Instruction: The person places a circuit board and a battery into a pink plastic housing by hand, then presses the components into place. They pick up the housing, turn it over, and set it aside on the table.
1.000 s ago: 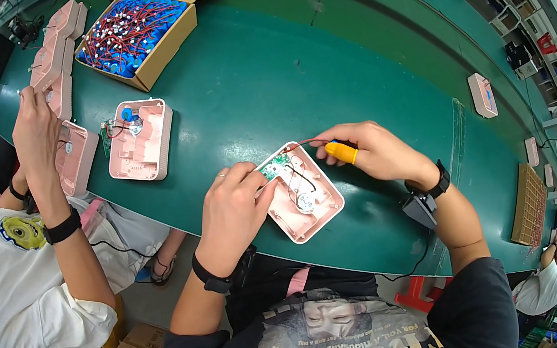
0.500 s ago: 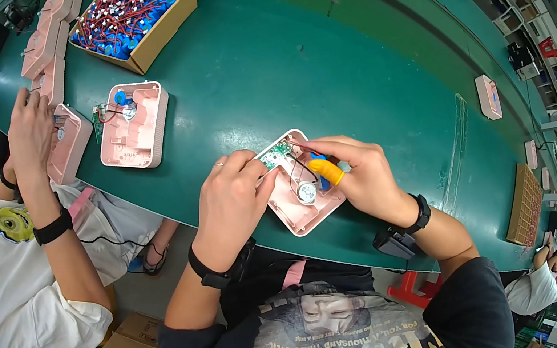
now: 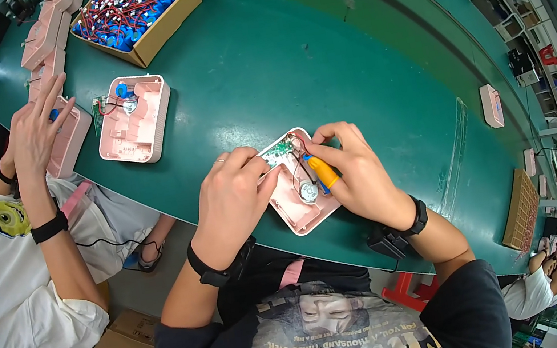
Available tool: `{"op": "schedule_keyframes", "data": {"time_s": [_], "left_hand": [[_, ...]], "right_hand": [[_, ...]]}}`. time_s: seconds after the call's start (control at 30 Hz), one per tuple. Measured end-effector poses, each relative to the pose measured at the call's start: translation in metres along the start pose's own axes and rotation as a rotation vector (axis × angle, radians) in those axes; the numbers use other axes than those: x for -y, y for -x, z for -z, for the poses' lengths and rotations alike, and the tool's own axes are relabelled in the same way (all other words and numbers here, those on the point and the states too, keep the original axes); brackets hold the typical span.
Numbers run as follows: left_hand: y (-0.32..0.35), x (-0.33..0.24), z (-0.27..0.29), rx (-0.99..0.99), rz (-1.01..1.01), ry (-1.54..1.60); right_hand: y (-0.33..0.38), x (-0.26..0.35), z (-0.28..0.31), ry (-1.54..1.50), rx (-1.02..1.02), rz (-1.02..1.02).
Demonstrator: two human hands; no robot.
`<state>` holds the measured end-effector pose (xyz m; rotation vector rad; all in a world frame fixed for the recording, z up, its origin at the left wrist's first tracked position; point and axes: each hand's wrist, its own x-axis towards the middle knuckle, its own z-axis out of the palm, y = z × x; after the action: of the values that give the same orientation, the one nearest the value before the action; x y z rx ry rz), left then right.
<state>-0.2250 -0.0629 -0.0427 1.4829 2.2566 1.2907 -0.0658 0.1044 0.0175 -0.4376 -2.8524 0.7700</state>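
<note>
A pink plastic housing (image 3: 298, 224) lies tilted on the table in front of me. Inside it are a green circuit board (image 3: 280, 148) at the far end, a round silver motor (image 3: 308, 192), thin red and black wires (image 3: 298, 165) and a blue cylindrical part partly covered by my right hand. My left hand (image 3: 234, 195) grips the housing's left rim near the board. Over its right side, my right hand (image 3: 366, 178) has its fingers bent beside the wires, with a yellow finger cot (image 3: 323, 170) on the thumb. Whatever its fingertips pinch is hidden.
Left of centre sits another pink housing (image 3: 156, 124) with wired parts. Beyond it stands a cardboard box (image 3: 169, 26) of blue wired cells. A co-worker's hand (image 3: 36, 133) reaches over a housing at far left. At right are a pink housing (image 3: 492, 106) and a brown tray (image 3: 520, 211).
My right fingers have shifted slightly and the yellow-covered thumb now points more upright. My left hand stays on the housing. The co-worker's hand has opened out.
</note>
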Motion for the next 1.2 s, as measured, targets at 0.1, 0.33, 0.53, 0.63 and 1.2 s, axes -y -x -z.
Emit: {"op": "schedule_keyframes", "data": {"time_s": [0.1, 0.33, 0.53, 0.63, 1.2], "left_hand": [[0.0, 0.0, -0.001, 0.002, -0.003, 0.004], [0.001, 0.0, -0.002, -0.027, -0.004, 0.009], [0.004, -0.007, -0.008, -0.005, 0.019, -0.029], [0.012, -0.014, -0.012, -0.015, 0.035, -0.066], [0.034, 0.079, 0.058, -0.302, 0.261, -0.573]], "right_hand": [[0.001, -0.006, -0.01, 0.095, -0.044, 0.049], [0.022, 0.003, -0.008, 0.126, 0.022, 0.015], [0.03, 0.0, 0.001, 0.256, 0.107, 0.047], [0.038, 0.025, -0.001, 0.289, 0.128, -0.056], [-0.096, -0.239, 0.114, 0.324, -0.308, -0.505]]}}
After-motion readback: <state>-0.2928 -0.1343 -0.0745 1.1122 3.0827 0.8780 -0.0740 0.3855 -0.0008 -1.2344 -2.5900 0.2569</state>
